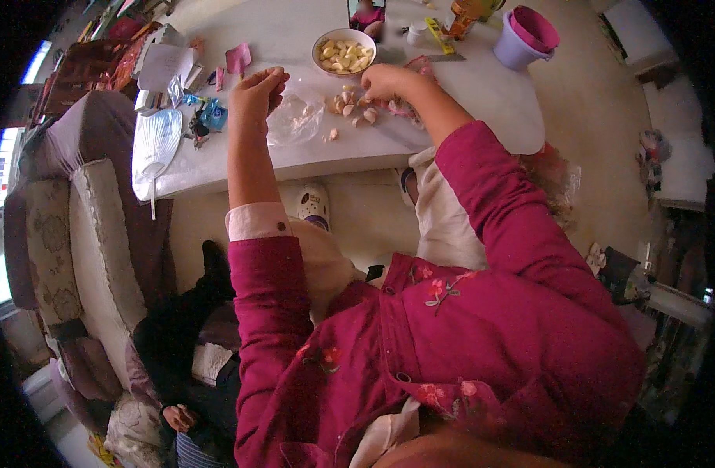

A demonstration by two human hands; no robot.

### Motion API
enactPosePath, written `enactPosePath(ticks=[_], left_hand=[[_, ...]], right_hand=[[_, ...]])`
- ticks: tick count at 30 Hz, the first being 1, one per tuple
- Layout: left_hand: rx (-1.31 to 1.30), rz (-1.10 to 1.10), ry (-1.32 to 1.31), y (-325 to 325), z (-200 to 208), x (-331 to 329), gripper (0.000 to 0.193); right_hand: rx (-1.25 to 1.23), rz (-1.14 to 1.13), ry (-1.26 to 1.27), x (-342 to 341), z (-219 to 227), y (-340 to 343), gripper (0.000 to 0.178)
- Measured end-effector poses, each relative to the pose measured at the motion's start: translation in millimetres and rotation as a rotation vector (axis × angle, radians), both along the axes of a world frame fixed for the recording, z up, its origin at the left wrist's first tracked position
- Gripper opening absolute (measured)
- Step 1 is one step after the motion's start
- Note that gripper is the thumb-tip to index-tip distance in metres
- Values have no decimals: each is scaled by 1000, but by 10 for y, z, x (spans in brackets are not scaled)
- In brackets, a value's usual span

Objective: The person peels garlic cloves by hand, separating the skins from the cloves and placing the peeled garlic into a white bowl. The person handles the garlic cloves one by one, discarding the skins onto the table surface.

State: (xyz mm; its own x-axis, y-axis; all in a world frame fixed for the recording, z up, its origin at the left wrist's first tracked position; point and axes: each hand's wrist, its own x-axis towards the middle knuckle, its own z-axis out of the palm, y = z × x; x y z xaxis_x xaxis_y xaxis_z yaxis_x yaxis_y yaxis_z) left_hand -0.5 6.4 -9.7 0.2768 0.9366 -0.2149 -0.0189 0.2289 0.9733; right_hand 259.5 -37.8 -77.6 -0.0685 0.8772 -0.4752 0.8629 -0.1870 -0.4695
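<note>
Over the white table's left half, my left hand [256, 92] is raised, its fingers curled and pressed together; whatever it may pinch is too small to make out. My right hand [386, 83] reaches down at the near right side of a bowl [339, 74] full of peeled garlic cloves [346, 56]. Its fingers are bent together above a loose pile of unpeeled garlic cloves [346, 107], and the fingertips are partly hidden. A crumpled clear plastic bag [295, 125] lies between my hands. Pinkish netting [408, 111] lies partly under my right wrist.
A white fan [156, 144] and a blue packet [213, 115] lie at the table's left. A knife [447, 56], a yellow-handled tool [438, 35] and a lilac bucket [520, 48] stand or lie at the far right. Another person's hand [180, 418] shows at lower left.
</note>
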Motion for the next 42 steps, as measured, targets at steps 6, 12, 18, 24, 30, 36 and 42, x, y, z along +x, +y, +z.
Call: enactPosePath(ticks=[6,12,18,24,30,36,42], left_hand=[[134,32,-8,-25,-8,31,19],[611,-73,166,-168,111,390,18],[925,-203,474,-293,71,483,22],[634,22,424,-51,122,126,26],[407,-181,769,264,-164,-534,31],[191,-413,746,303,-617,-436,24],[657,-176,881,339,-870,-87,24]], right_hand=[[365,-136,62,-135,348,-59,27],[-80,-593,1428,-524,542,-112,42],[-186,-783,1904,-700,193,49,41],[-152,-757,1697,-591,379,-31,31],[-139,-715,1817,-398,469,-58,24],[-75,-707,1845,-337,629,-134,22],[-30,-749,1797,-273,652,-191,23]])
